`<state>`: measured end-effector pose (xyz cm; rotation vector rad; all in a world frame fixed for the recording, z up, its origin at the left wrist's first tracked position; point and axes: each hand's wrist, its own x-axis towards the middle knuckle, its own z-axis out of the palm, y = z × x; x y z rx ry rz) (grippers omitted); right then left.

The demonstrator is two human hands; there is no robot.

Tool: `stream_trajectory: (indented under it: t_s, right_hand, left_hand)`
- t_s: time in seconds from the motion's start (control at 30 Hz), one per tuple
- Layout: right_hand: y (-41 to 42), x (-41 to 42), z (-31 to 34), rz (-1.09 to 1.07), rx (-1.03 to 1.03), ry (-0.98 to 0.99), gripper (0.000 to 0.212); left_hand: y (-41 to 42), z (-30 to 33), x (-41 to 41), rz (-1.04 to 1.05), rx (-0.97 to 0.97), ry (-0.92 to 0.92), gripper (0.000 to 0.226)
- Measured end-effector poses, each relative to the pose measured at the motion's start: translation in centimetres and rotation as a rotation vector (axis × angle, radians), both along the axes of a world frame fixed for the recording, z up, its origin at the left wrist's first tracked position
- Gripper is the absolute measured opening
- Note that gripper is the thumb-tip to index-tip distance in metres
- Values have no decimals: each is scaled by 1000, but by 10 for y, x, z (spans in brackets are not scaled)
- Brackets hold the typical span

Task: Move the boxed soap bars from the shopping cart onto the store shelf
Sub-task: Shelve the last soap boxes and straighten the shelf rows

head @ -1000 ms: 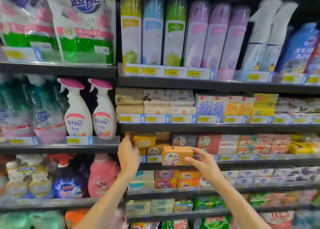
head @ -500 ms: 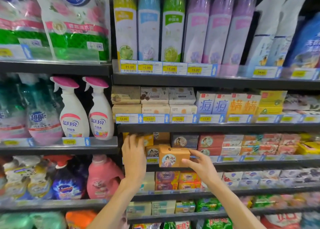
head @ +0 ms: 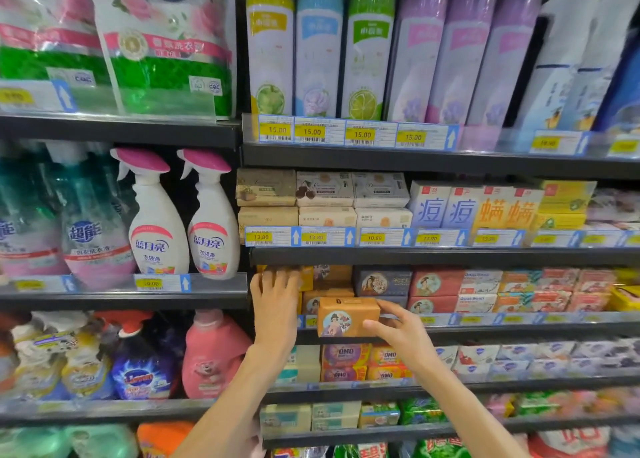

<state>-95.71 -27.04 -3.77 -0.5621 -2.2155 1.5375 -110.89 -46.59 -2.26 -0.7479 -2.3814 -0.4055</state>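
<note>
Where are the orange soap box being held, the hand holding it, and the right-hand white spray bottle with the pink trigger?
orange soap box [head: 347, 317]: head view, on its front face.
right hand [head: 403, 333]: head view, on the back of the hand.
white spray bottle [head: 213, 235]: head view, on its label.

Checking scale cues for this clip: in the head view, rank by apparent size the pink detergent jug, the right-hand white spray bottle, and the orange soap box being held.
1. Pink detergent jug and white spray bottle: look about alike, so unranked.
2. Orange soap box, clearly smallest, though held nearer the camera by the right hand.
</note>
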Motion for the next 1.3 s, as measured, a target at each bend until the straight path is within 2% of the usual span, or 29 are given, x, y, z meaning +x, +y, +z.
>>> stream_trajectory:
  t_s: [0.33, 0.6, 0.73, 1.13, 1.3]
  right_hand:
    - [-4, -2, 0, -25, -7, 4, 58]
    - [-13, -11, 0, -64, 15, 28, 60]
    - [-16, -19, -4, -124, 46, 75, 74]
    - [-39, -39, 12, -248, 130, 170, 52]
    - [-52, -50, 16, -316, 177, 188, 43]
  left_hand:
    - [-5, 3, -12, -6, -36, -71, 47]
    - [-12, -11, -11, -117, 57, -100, 58]
    - [-21, -16, -8, -153, 48, -94, 62]
    - [-23, -18, -13, -158, -54, -87, 62]
    - [-24, -18, -16, -164, -29, -98, 59]
